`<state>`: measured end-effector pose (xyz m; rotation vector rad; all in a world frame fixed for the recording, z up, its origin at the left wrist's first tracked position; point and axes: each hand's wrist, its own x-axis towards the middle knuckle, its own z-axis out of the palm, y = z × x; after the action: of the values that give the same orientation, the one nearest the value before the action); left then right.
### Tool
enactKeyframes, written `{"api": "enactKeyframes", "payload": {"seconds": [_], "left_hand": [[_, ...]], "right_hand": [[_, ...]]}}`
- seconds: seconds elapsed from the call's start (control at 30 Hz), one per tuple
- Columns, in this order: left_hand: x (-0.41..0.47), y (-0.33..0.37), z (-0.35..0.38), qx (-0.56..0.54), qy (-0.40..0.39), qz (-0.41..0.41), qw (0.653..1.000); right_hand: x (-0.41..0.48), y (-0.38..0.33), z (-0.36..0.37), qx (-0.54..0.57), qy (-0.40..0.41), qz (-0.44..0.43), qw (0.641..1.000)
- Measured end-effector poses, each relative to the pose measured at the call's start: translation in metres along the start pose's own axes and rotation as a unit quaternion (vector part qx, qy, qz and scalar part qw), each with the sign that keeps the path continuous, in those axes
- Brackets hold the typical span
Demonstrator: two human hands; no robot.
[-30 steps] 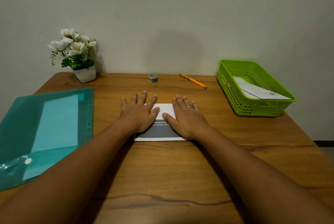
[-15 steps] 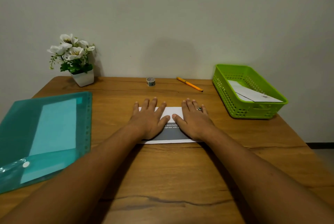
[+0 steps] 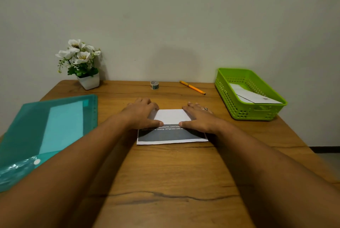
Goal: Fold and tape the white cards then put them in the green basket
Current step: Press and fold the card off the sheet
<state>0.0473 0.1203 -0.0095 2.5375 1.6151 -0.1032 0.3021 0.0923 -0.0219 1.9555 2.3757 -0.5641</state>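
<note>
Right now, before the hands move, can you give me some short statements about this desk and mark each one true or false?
1. The left hand and the right hand both press on the card. True.
2. The pen lies on the table, between the tape and the basket. True.
3. The basket is empty. False: white cards lie in it.
4. One hand holds the tape. False: the tape stands alone near the wall and no hand touches it.
5. The folder lies right of the card. False: the folder lies to the left of it.
</note>
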Motion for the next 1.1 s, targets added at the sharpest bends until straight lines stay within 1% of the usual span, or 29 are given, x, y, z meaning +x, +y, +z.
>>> {"api": "enactKeyframes", "payload": {"seconds": [0.27,0.37,0.43,0.47,0.53,0.6,0.67,0.83,0.93,1.0,1.1], "left_hand": [[0.005,0.002,-0.008,-0.032,-0.056,-0.022,0.998],[0.000,0.007,-0.012,-0.056,-0.058,-0.023,0.997],[-0.005,0.013,-0.014,-0.089,-0.054,-0.021,0.994],[-0.009,0.015,-0.015,-0.091,-0.046,-0.017,0.995],[-0.014,0.020,-0.016,-0.046,-0.003,0.003,0.999],[-0.016,0.024,-0.015,0.008,0.051,0.025,0.998],[-0.017,0.025,-0.016,0.040,0.089,0.040,0.994],[-0.020,0.027,-0.023,0.100,0.165,0.050,0.980],[-0.020,0.029,-0.017,0.107,0.183,0.035,0.977],[-0.019,0.029,-0.006,0.092,0.182,0.025,0.979],[-0.017,0.025,0.012,0.027,0.170,0.034,0.984]], "right_hand": [[-0.013,-0.009,-0.013,0.019,0.007,-0.034,0.999],[-0.017,-0.011,-0.017,0.019,-0.009,-0.027,0.999],[-0.014,-0.012,-0.018,0.014,-0.001,-0.019,1.000],[-0.013,-0.014,-0.018,0.001,0.014,-0.018,1.000],[-0.013,-0.021,-0.021,-0.064,0.057,-0.036,0.996],[-0.016,-0.031,-0.026,-0.147,0.094,-0.068,0.982],[-0.016,-0.040,-0.030,-0.201,0.123,-0.094,0.967],[-0.014,-0.052,-0.035,-0.220,0.172,-0.108,0.954],[-0.016,-0.059,-0.031,-0.228,0.200,-0.104,0.947],[-0.017,-0.060,-0.023,-0.233,0.222,-0.094,0.942],[-0.013,-0.053,0.000,-0.202,0.235,-0.092,0.946]]}}
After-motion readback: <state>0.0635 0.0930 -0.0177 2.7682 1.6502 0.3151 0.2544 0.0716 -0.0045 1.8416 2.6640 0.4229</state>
